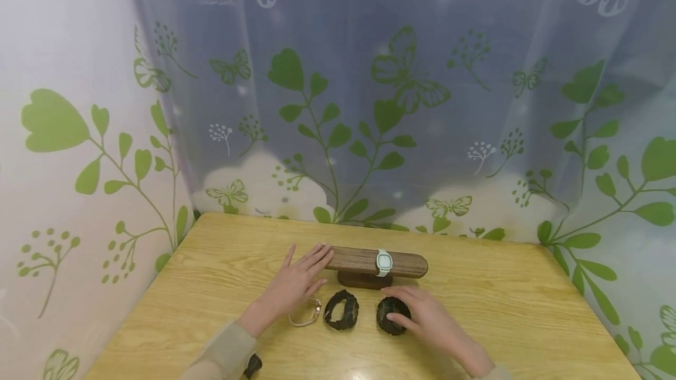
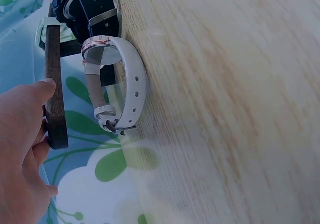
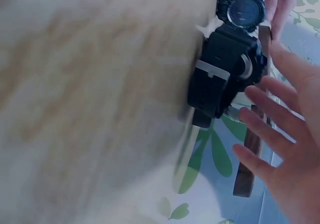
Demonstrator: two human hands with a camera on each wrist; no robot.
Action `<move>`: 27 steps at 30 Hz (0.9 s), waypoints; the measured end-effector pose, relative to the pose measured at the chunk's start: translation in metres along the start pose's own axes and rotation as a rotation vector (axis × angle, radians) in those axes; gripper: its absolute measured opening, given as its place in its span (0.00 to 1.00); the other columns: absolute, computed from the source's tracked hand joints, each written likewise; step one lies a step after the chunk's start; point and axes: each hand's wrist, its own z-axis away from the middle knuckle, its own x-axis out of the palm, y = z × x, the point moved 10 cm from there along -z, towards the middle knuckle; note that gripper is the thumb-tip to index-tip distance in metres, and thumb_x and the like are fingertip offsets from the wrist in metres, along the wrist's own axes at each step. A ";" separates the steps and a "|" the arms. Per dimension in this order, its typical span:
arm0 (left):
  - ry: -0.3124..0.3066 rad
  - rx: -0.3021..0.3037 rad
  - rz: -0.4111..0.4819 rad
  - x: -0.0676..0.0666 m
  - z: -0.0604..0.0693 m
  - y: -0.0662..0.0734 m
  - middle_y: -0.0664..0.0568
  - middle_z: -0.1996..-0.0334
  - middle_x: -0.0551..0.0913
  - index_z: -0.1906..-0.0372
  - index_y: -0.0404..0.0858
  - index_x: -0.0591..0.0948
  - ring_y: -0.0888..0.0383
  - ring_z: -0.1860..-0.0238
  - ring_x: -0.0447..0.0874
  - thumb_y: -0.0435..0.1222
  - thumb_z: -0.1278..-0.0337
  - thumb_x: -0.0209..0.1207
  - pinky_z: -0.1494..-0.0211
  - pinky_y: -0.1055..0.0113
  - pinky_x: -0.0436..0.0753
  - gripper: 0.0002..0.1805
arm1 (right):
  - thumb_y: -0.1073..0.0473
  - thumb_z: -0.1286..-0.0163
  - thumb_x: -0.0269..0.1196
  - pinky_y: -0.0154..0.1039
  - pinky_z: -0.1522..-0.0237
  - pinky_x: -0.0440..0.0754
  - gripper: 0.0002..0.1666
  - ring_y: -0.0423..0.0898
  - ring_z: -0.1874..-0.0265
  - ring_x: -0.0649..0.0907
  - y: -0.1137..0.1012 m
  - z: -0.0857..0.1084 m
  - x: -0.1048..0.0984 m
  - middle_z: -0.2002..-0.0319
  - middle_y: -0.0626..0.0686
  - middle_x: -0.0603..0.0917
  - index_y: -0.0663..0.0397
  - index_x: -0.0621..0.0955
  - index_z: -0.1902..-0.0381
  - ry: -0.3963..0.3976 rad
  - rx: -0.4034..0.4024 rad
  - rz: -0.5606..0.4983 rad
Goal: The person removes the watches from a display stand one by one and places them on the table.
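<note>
My left hand [image 1: 293, 286] holds the left end of a dark wooden watch stand [image 1: 351, 260]; in the left wrist view the thumb lies on the near side of its bar and fingers are behind. A pale green watch [image 1: 384, 261] is strapped round the bar, right of its middle. My right hand [image 1: 430, 318] is at a black watch [image 1: 393, 324] standing on the table, its fingers loosely spread beside it in the right wrist view. Another black watch [image 1: 343, 311] stands to the left. Beside that is a white-strapped watch [image 2: 132, 84] with a rose-gold case, buckled into a loop.
A dark object [image 1: 253, 365] lies by the left sleeve, mostly hidden. The wooden table [image 1: 502, 304] ends at a printed curtain [image 1: 338, 104] with leaves and butterflies at the back and sides.
</note>
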 end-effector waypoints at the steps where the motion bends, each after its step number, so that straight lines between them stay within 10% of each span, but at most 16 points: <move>1: 0.000 0.000 0.000 0.000 0.000 0.000 0.47 0.24 0.65 0.23 0.39 0.65 0.49 0.24 0.63 0.45 0.30 0.60 0.25 0.32 0.52 0.35 | 0.48 0.30 0.67 0.51 0.48 0.85 0.25 0.49 0.48 0.85 0.000 -0.001 -0.004 0.45 0.49 0.86 0.50 0.82 0.39 0.031 -0.011 -0.002; 13: -0.024 -0.016 0.012 0.001 0.000 -0.002 0.49 0.23 0.62 0.23 0.40 0.65 0.50 0.23 0.61 0.46 0.28 0.59 0.23 0.33 0.50 0.35 | 0.60 0.42 0.76 0.55 0.44 0.84 0.27 0.54 0.46 0.84 0.007 -0.020 -0.052 0.47 0.53 0.87 0.55 0.84 0.43 0.316 -0.099 -0.020; 27: -0.026 -0.015 0.005 0.000 -0.001 -0.001 0.48 0.23 0.64 0.23 0.40 0.64 0.51 0.23 0.60 0.46 0.28 0.59 0.23 0.33 0.50 0.35 | 0.38 0.45 0.75 0.68 0.35 0.70 0.53 0.61 0.31 0.72 0.037 -0.055 -0.023 0.31 0.60 0.75 0.56 0.72 0.28 0.154 0.005 0.166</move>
